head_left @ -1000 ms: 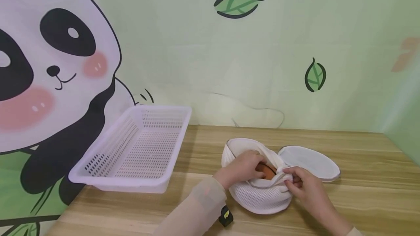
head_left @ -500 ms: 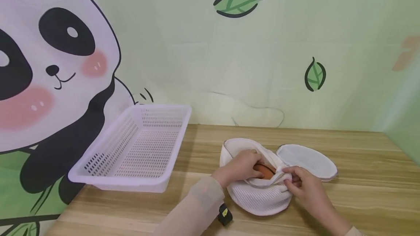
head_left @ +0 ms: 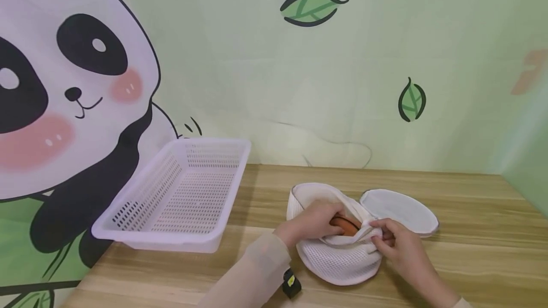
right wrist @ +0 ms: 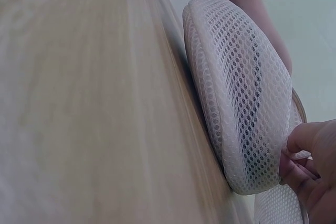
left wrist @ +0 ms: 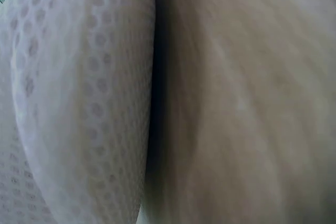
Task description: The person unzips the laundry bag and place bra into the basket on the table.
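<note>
A white mesh laundry bag (head_left: pixel 338 263) with an open, zip-edged mouth stands on the wooden table. My left hand (head_left: pixel 318 220) reaches into the mouth, its fingertips hidden. An orange thing (head_left: pixel 347 226) with a black curved line shows beside the left thumb, between thumb and fingers; its kind cannot be told. On the bag's right side, my right hand (head_left: pixel 396 241) pinches the rim between thumb and fingers. The right wrist view shows this pinch, with the right hand (right wrist: pixel 315 166) at the mesh edge. Mesh (left wrist: pixel 100 103) fills the left part of the left wrist view.
A white slotted plastic basket (head_left: pixel 216 234) stands at the left. Behind the bag to the right lies a round white mesh flap (head_left: pixel 400 210). A small black object with a yellow mark (head_left: pixel 292 285) sits near the left sleeve. A green panda-print backdrop (head_left: pixel 257 61) closes off the back.
My left hand has shifted slightly left and down, lower in the bag's mouth, and the bag sits a little further left. The right hand keeps its pinch on the rim.
</note>
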Available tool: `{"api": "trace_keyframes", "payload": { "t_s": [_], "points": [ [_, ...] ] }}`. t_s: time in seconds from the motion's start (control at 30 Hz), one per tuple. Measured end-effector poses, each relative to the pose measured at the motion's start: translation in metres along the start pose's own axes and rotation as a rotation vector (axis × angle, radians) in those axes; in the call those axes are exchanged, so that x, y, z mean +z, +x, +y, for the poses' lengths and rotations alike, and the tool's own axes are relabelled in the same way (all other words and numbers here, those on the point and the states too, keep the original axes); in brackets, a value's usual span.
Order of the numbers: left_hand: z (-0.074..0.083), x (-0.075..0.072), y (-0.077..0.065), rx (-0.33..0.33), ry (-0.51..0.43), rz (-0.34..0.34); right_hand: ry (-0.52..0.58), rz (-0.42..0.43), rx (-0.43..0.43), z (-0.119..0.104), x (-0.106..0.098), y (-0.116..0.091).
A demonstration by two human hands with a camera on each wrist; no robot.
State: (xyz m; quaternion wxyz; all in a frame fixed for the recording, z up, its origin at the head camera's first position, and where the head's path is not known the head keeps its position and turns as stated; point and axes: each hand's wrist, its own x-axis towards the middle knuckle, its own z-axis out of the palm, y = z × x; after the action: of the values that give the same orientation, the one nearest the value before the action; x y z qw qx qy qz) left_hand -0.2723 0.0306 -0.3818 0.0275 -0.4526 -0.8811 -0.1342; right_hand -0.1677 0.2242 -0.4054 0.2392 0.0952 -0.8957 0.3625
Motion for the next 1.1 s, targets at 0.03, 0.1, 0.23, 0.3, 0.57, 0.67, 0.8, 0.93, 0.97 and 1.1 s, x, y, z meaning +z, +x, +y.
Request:
{"api": "trace_keyframes", "payload": {
  "t_s": [0.03,0.1,0.23,0.3,0.57,0.67,0.8,0.93,0.97,1.1],
  "points": [
    [0.000,0.001,0.000,0.002,-0.003,0.005,0.003,-0.003,0.004,0.000,0.000,0.000],
    [-0.001,0.002,-0.001,0.007,-0.009,0.012,0.003,-0.007,0.007,0.001,0.000,0.000],
    [-0.002,0.002,-0.004,0.013,-0.052,0.030,0.014,-0.019,0.015,0.001,-0.001,0.000],
    [-0.003,0.002,-0.005,0.011,-0.078,0.038,0.021,-0.020,0.023,0.001,0.000,0.000],
    [-0.004,0.002,-0.011,-0.020,-0.201,0.068,0.039,-0.026,0.048,0.000,0.000,0.000],
    [-0.006,0.004,-0.013,-0.035,-0.277,0.091,0.036,-0.025,0.046,0.000,0.000,0.000],
    [-0.009,0.008,-0.017,-0.049,-0.379,0.138,0.036,-0.016,0.033,0.000,0.000,0.000],
    [-0.012,0.012,-0.020,-0.073,-0.489,0.186,0.028,-0.015,0.036,0.000,0.000,0.001],
    [-0.013,0.013,-0.020,-0.079,-0.510,0.198,0.027,-0.015,0.040,0.000,0.000,0.001],
    [-0.016,0.015,-0.022,-0.092,-0.579,0.237,0.040,-0.019,0.054,-0.001,-0.001,0.001]
  ]
}}
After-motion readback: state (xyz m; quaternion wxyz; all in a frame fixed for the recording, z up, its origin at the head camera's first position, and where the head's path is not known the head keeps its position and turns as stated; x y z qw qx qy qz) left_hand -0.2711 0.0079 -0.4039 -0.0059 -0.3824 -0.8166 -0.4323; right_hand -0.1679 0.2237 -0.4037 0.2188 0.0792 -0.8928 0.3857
